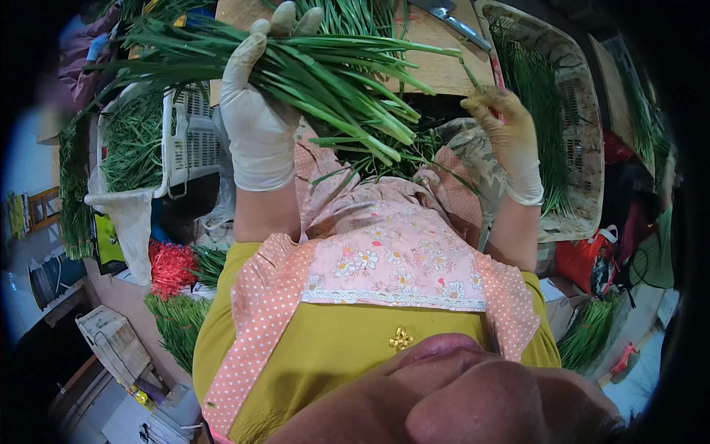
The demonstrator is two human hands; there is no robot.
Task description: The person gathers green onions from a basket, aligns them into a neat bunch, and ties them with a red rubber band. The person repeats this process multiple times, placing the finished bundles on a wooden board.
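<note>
My left hand [258, 122], in a whitish glove, grips a loose bunch of garlic chives [338, 77] above my lap. The pale stem ends fan out to the right and the leaf tips trail left. My right hand [505, 130], in a stained glove, has thumb and finger pinched on a thin green strand [470, 73] beside one long stem's end. Beyond the bunch is a wooden board [438, 69] with more chives [349, 16] and a knife [460, 26] on it. Loose green scraps [388, 158] lie on my floral apron [388, 255].
A dirty plastic crate [591, 183] of long chives stands at right, a white basket [194, 139] of loose greens at left. Red plastic twine [172, 269] lies near bundled chives [177, 324]. A red bag [585, 263] rests behind the crate. Another person's sleeve [91, 61] shows at upper left.
</note>
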